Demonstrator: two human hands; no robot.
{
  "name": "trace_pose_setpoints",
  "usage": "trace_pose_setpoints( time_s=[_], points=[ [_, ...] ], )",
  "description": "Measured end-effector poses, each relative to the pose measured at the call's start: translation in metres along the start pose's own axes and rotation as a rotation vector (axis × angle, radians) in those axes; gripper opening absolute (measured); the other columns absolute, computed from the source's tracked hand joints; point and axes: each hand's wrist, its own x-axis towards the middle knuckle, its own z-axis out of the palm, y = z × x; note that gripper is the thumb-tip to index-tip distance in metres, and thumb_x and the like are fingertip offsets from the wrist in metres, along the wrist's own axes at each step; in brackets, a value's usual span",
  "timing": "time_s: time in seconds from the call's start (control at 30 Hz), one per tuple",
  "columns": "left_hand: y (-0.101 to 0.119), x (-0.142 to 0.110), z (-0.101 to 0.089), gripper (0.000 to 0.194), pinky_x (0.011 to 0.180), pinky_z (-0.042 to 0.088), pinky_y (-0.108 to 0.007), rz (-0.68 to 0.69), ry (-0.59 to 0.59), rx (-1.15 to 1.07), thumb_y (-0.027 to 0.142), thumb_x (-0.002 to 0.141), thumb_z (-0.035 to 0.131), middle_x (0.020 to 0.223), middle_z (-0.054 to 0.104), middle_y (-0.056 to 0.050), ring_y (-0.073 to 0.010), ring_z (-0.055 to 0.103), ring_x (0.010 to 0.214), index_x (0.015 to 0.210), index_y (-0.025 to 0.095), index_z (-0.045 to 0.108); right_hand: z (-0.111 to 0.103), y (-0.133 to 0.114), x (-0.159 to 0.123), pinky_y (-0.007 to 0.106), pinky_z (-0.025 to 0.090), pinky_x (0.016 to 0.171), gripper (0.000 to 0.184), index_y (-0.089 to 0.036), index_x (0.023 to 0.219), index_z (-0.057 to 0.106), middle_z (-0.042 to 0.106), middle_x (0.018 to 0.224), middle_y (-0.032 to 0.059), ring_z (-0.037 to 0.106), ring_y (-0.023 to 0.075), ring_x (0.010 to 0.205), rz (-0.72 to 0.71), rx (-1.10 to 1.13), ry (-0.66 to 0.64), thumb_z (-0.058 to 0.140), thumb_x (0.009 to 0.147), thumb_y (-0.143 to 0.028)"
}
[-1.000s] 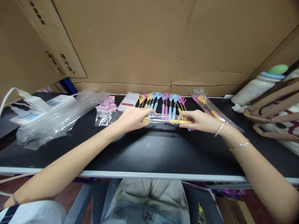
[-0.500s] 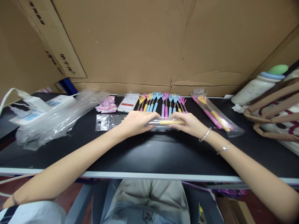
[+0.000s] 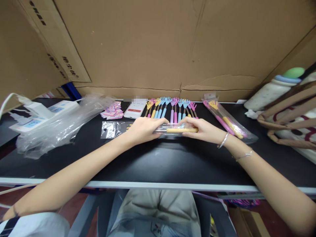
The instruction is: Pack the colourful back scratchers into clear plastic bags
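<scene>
A yellow-handled back scratcher point(image 3: 179, 130) lies crosswise in a clear plastic bag point(image 3: 108, 129), its yellow claw just showing left of my fingers. My left hand point(image 3: 145, 129) is closed around the bag and the scratcher's shaft. The handle's right end is gripped by my right hand point(image 3: 197, 129), thumb above and fingers below. Just beyond my hands, a fanned row of back scratchers point(image 3: 170, 108) in pink, yellow, blue and purple lies on the black table. Whether a second scratcher is inside the held bag, I cannot tell.
Right of the row lies a filled bag of scratchers point(image 3: 228, 123). Small printed cards point(image 3: 112, 111) and a phone point(image 3: 135, 108) are to the left, beside loose plastic bags point(image 3: 66, 121) and a power strip point(image 3: 37, 120). A bottle point(image 3: 271, 90) and a cloth bag point(image 3: 291, 118) stand right.
My right hand has shifted slightly right along the handle, and more of the yellow handle shows between my hands. The left hand has hardly moved.
</scene>
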Motion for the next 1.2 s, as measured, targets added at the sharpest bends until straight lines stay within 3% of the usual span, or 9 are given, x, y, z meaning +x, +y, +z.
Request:
trace_pose_setpoints(
  time_s=[0.23, 0.5, 0.8, 1.0, 1.2],
  points=[
    [-0.006, 0.002, -0.003, 0.032, 0.054, 0.032, -0.020, -0.112, -0.054, 0.031, 0.033, 0.082, 0.056, 0.086, 0.069, 0.005, -0.0143, 0.065, 0.075, 0.113, 0.030, 0.054, -0.020, 0.008, -0.007, 0.022, 0.043, 0.052, 0.039, -0.017, 0.108, 0.049, 0.064, 0.083, 0.0039, 0.052, 0.0094, 0.059, 0.127, 0.276, -0.191, 0.055, 0.085, -0.047],
    [-0.005, 0.002, 0.001, 0.036, 0.054, 0.033, -0.020, -0.149, -0.040, -0.033, 0.039, 0.081, 0.058, 0.084, 0.068, 0.005, -0.0149, 0.065, 0.075, 0.116, 0.031, 0.054, -0.017, 0.011, -0.002, 0.018, 0.039, 0.045, 0.039, -0.014, 0.109, 0.053, 0.064, 0.093, 0.0071, 0.056, 0.0085, 0.063, 0.103, 0.457, -0.233, 0.051, 0.089, -0.047],
    [-0.005, 0.001, -0.001, 0.037, 0.056, 0.035, -0.021, -0.117, -0.030, -0.091, 0.037, 0.081, 0.055, 0.085, 0.068, 0.003, -0.0157, 0.065, 0.076, 0.118, 0.030, 0.056, -0.018, 0.016, -0.006, 0.030, 0.050, 0.067, 0.039, -0.013, 0.121, 0.050, 0.064, 0.116, 0.0145, 0.067, 0.0176, 0.079, 0.074, 0.820, -0.326, 0.050, 0.090, -0.036],
    [-0.004, 0.002, -0.002, 0.032, 0.057, 0.035, -0.021, -0.138, -0.039, -0.055, 0.033, 0.081, 0.055, 0.080, 0.068, 0.003, -0.0152, 0.065, 0.073, 0.113, 0.029, 0.058, -0.007, 0.012, -0.002, 0.034, 0.051, 0.079, 0.031, -0.016, 0.108, 0.046, 0.066, 0.112, 0.0147, 0.068, 0.0170, 0.081, 0.097, 0.871, -0.243, 0.056, 0.088, -0.038],
    [-0.003, 0.002, -0.001, 0.033, 0.055, 0.035, -0.020, -0.141, -0.048, -0.019, 0.028, 0.079, 0.055, 0.077, 0.068, 0.004, -0.0147, 0.064, 0.071, 0.112, 0.029, 0.058, 0.006, 0.010, 0.003, 0.031, 0.052, 0.074, 0.035, -0.018, 0.104, 0.042, 0.068, 0.106, 0.0129, 0.066, 0.0135, 0.074, 0.070, 0.851, -0.188, 0.058, 0.087, -0.044]
  ],
)
